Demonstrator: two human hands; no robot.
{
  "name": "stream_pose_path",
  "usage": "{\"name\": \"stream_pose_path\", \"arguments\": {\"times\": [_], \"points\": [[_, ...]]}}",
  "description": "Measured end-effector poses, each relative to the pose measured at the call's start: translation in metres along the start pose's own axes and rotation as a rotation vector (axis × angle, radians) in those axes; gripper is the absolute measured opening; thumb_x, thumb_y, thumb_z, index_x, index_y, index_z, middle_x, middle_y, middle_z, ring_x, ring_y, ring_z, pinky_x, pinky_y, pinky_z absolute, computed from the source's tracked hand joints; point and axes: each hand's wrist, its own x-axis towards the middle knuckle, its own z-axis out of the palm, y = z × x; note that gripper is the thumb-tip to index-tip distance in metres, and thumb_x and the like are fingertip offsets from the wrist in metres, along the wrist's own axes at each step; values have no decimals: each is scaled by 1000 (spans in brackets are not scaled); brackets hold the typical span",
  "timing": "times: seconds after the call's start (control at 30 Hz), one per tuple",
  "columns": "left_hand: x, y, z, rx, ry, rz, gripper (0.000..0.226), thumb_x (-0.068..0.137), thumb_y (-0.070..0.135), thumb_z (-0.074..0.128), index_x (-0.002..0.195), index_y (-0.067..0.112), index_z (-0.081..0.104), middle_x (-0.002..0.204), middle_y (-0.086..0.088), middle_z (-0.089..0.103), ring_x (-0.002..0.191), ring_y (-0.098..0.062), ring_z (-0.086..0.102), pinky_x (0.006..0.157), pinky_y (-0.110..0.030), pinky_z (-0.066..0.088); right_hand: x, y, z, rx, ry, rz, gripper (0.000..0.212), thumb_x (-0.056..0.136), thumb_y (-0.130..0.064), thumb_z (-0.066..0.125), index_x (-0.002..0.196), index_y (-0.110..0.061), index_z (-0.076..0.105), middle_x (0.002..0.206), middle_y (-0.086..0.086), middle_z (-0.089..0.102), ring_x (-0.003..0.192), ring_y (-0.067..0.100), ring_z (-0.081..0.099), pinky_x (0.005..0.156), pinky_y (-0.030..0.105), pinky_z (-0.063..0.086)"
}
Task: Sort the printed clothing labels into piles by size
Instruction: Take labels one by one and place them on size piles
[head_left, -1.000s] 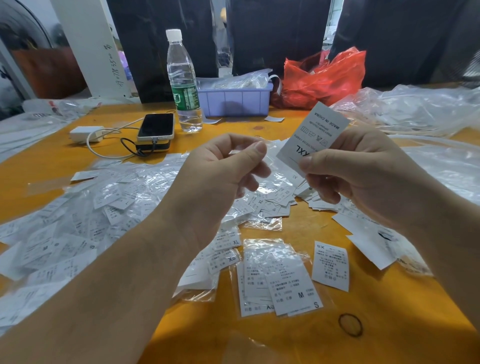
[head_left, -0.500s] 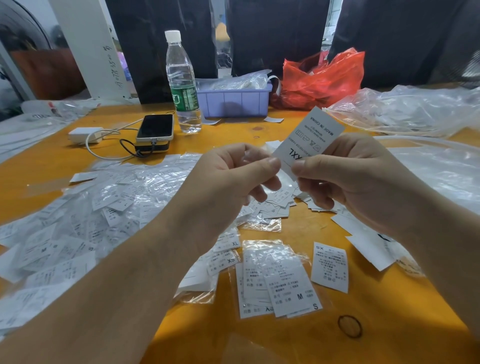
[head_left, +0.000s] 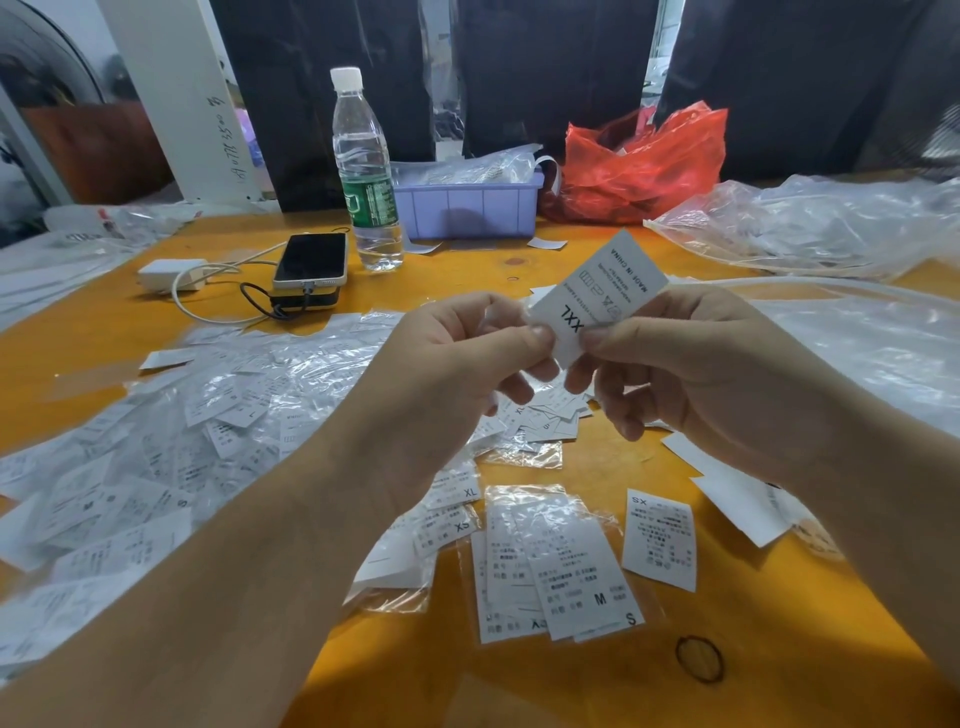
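Orange wooden surface (head_left: 597, 691) carries, nearest at six o'clock, small piles of bagged white printed labels (head_left: 561, 561) marked M, S and XS, probably the sorted sizes. Above them, mid-frame, the left hand (head_left: 457, 364) and right hand (head_left: 691, 374) meet, each pinching the lower edge of one white rectangular XXL label (head_left: 597, 296), held up with its print facing the camera, likely to read its size. At nine o'clock spreads the loose unsorted label heap (head_left: 156, 441). Farthest, at twelve o'clock, stands a clear plastic water bottle (head_left: 366, 171).
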Motion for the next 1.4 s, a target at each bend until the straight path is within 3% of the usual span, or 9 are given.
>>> {"name": "stream_pose_path", "arguments": {"times": [0.1,0.27,0.5,0.6,0.67,0.87,1.07,1.23,1.4], "points": [[0,0,0,5,25,-9,11,75,31,64,70,31,74,71,5,69,61,-5,58,64,-28,42,-1,0,2,-57,0,-23,20,78,-21,75,95,-10,72,72,7,67,54,14,55,45,22,45],[-1,0,2,11,40,10,8,74,30,67,76,25,73,72,5,68,62,-4,58,62,-26,42,-2,2,7,-90,53,-53,34,67,-27,70,96,-10,71,67,2,65,51,11,53,44,21,44],[-1,2,0,28,45,-25,13,87,18,67,75,21,71,72,5,70,61,-4,58,65,-27,44,0,-3,0,-8,120,-78,17,71,-23,68,82,-13,75,68,8,62,52,14,50,44,23,43],[-2,3,1,-14,61,-17,6,79,26,70,77,21,72,75,3,72,62,-7,60,65,-26,46,-1,-1,3,-33,175,-103,22,73,-24,69,88,-9,75,65,5,61,51,13,48,45,23,43],[-2,3,2,-35,77,-13,16,70,33,70,79,20,72,76,3,72,63,-7,61,64,-25,48,-2,1,8,-14,220,-117,23,73,-25,68,88,-9,75,63,4,61,50,12,47,45,23,42],[0,1,2,-81,80,-46,16,67,35,71,75,22,74,77,1,72,62,-8,60,67,-28,49,-5,6,20,19,324,-168,9,86,-14,67,82,-10,74,62,4,62,47,11,46,44,24,41],[0,-1,1,-98,62,-49,10,65,36,72,69,27,75,68,5,66,61,-7,59,63,-24,48,-4,4,15,-40,276,-140,9,85,-10,67,90,-7,74,63,3,62,50,12,51,46,23,43],[-1,0,0,-78,36,-52,14,68,36,71,76,25,76,74,4,68,64,-6,59,61,-22,48,-3,3,12,-98,175,-97,12,83,-13,69,92,-9,76,66,2,64,53,13,54,47,23,47],[0,1,-2,-48,18,-83,20,69,35,71,82,20,76,76,-1,67,63,-7,57,62,-24,45,-4,-3,10,-69,131,-58,20,74,-24,69,83,-7,72,75,11,64,58,16,57,50,26,49]]}}
